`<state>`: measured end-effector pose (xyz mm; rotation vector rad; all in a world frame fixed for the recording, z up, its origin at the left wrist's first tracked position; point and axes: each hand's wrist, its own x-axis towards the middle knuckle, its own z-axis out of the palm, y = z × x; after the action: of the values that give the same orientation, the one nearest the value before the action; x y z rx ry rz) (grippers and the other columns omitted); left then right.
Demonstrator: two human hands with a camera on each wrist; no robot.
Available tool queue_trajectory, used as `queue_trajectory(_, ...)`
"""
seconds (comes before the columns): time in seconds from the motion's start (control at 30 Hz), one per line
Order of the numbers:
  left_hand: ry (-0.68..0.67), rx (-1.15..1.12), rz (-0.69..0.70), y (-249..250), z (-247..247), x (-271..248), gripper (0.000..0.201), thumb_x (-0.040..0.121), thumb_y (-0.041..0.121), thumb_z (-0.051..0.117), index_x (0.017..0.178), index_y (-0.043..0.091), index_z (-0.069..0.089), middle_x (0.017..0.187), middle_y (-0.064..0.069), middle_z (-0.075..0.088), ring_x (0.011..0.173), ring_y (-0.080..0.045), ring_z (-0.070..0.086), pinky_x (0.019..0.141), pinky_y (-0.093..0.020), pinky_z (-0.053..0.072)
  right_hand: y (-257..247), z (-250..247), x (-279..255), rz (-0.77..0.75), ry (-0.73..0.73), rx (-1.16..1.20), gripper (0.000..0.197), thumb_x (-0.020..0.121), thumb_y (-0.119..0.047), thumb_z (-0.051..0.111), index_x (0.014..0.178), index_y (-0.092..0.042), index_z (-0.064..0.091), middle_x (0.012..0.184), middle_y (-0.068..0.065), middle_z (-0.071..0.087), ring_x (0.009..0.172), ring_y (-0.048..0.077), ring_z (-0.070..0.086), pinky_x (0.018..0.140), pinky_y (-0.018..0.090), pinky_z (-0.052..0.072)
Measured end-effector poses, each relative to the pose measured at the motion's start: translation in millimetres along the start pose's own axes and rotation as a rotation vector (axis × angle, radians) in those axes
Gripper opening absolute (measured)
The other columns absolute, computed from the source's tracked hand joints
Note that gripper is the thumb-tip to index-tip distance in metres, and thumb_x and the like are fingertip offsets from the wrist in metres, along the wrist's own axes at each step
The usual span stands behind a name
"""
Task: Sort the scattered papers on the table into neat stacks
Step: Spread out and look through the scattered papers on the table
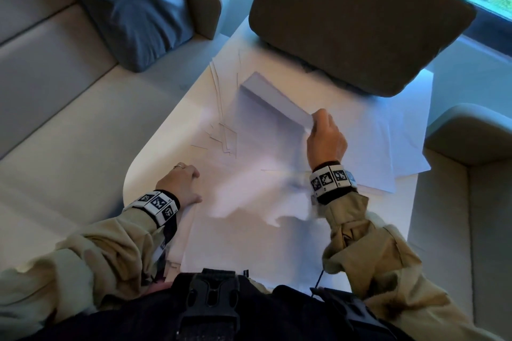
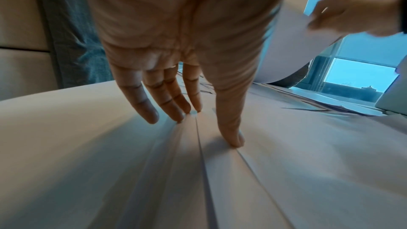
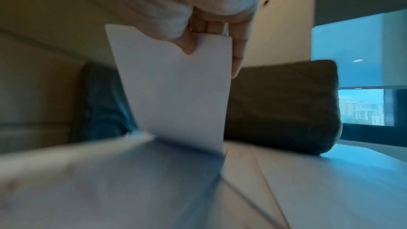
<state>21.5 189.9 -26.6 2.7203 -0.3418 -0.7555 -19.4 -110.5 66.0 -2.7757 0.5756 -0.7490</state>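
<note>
White papers (image 1: 249, 230) lie scattered and overlapping across a white table (image 1: 155, 163). My right hand (image 1: 325, 134) pinches the edge of one white sheet (image 1: 274, 99) and lifts it so it curls up above the pile; in the right wrist view the sheet (image 3: 180, 93) hangs from thumb and fingers. My left hand (image 1: 182, 183) lies near the table's left edge, its straight fingers (image 2: 167, 104) pressing down on the papers (image 2: 286, 163). A fanned bunch of sheets (image 1: 221, 108) sits at the far left of the pile.
A dark grey cushion (image 1: 357, 16) lies on the table's far end, over some papers. A blue cushion (image 1: 133, 5) leans on the beige sofa (image 1: 47, 108) at the left. Another beige seat (image 1: 468, 163) stands at the right. More sheets (image 1: 399, 141) spread toward the table's right edge.
</note>
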Motion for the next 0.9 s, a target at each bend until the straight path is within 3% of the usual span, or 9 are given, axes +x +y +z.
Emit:
queue_trajectory(0.13, -0.018, -0.040, 0.018, -1, -5, 4, 0.053, 0.068, 0.026, 0.077, 0.116, 0.017, 0.056, 0.114, -0.008, 0.051, 0.112, -0.024, 0.050, 0.097, -0.030, 0.041, 2, -47, -10, 0.247, 0.074, 0.354, 0.009, 0.095, -0.011, 0.047, 0.090, -0.005, 0.053, 0.074, 0.003, 0.050, 0.066, 0.021, 0.042, 0.059, 0.025, 0.027)
queue_trajectory(0.23, 0.046, -0.135, -0.018, -1, -10, 7, 0.035, 0.081, 0.017, 0.064, 0.115, 0.011, 0.059, 0.116, -0.012, 0.057, 0.112, -0.029, 0.052, 0.097, -0.031, 0.041, 14, -60, -39, 0.498, 0.012, 0.605, 0.015, 0.092, -0.008, 0.050, 0.080, -0.016, 0.047, 0.068, -0.003, 0.046, 0.066, 0.016, 0.042, 0.057, 0.024, 0.034)
queue_trajectory(0.33, 0.131, -0.300, -0.131, -4, -17, 12, 0.025, 0.094, 0.019, 0.047, 0.110, 0.006, 0.061, 0.112, -0.015, 0.064, 0.106, -0.033, 0.057, 0.094, -0.036, 0.043, 28, -64, -80, 0.805, -0.152, 0.875, 0.019, 0.093, -0.008, 0.051, 0.078, -0.019, 0.048, 0.069, 0.000, 0.047, 0.069, 0.018, 0.047, 0.060, 0.036, 0.051)
queue_trajectory(0.47, 0.143, -0.429, -0.162, -7, -23, 21, 0.044, 0.098, 0.039, 0.034, 0.100, 0.005, 0.061, 0.101, -0.018, 0.067, 0.099, -0.034, 0.060, 0.089, -0.037, 0.042, 37, -74, -136, 1.099, -0.414, 1.064, 0.012, 0.098, -0.009, 0.045, 0.090, -0.016, 0.051, 0.083, 0.007, 0.057, 0.071, 0.017, 0.057, 0.045, 0.026, 0.053)
queue_trajectory(0.6, 0.039, -0.522, -0.081, 8, -19, 18, 0.065, 0.092, 0.064, 0.025, 0.120, 0.011, 0.053, 0.119, -0.014, 0.060, 0.111, -0.032, 0.055, 0.099, -0.040, 0.039, 46, -84, -164, 1.136, -0.521, 1.273, 0.014, 0.097, -0.009, 0.046, 0.086, -0.017, 0.051, 0.076, 0.001, 0.061, 0.058, 0.007, 0.062, 0.044, 0.023, 0.049)
queue_trajectory(0.67, -0.025, -0.607, -0.044, 15, -16, 16, 0.089, 0.074, 0.083, 0.024, 0.131, 0.017, 0.044, 0.130, -0.009, 0.055, 0.118, -0.029, 0.051, 0.105, -0.043, 0.036, 46, -89, -164, 1.108, -0.565, 1.389, 0.005, 0.093, -0.011, 0.049, 0.091, -0.015, 0.053, 0.085, 0.002, 0.065, 0.066, 0.011, 0.065, 0.050, 0.027, 0.052)
queue_trajectory(0.73, -0.045, -0.641, 0.020, 21, -13, 18, 0.107, 0.060, 0.091, 0.023, 0.137, 0.018, 0.038, 0.136, -0.006, 0.051, 0.124, -0.026, 0.047, 0.109, -0.043, 0.032, 44, -94, -160, 1.083, -0.582, 1.478, 0.006, 0.091, -0.011, 0.049, 0.096, -0.013, 0.053, 0.088, 0.004, 0.066, 0.069, 0.014, 0.066, 0.051, 0.031, 0.054)
queue_trajectory(0.8, -0.013, -0.702, 0.088, 31, -15, 20, 0.113, 0.058, 0.094, 0.028, 0.139, 0.016, 0.035, 0.136, -0.004, 0.052, 0.127, -0.023, 0.045, 0.109, -0.040, 0.030, 43, -96, -156, 1.068, -0.597, 1.500, 0.011, 0.095, -0.008, 0.044, 0.097, -0.012, 0.054, 0.090, 0.004, 0.067, 0.071, 0.015, 0.066, 0.052, 0.031, 0.055)
queue_trajectory(0.9, -0.006, -0.834, 0.140, 44, -21, 22, 0.103, 0.063, 0.078, 0.050, 0.141, 0.014, 0.031, 0.125, -0.001, 0.058, 0.123, -0.017, 0.048, 0.102, -0.030, 0.032, 48, -97, -157, 1.065, -0.654, 1.404, 0.014, 0.096, -0.009, 0.044, 0.098, -0.015, 0.056, 0.089, 0.004, 0.066, 0.072, 0.016, 0.064, 0.051, 0.030, 0.053)
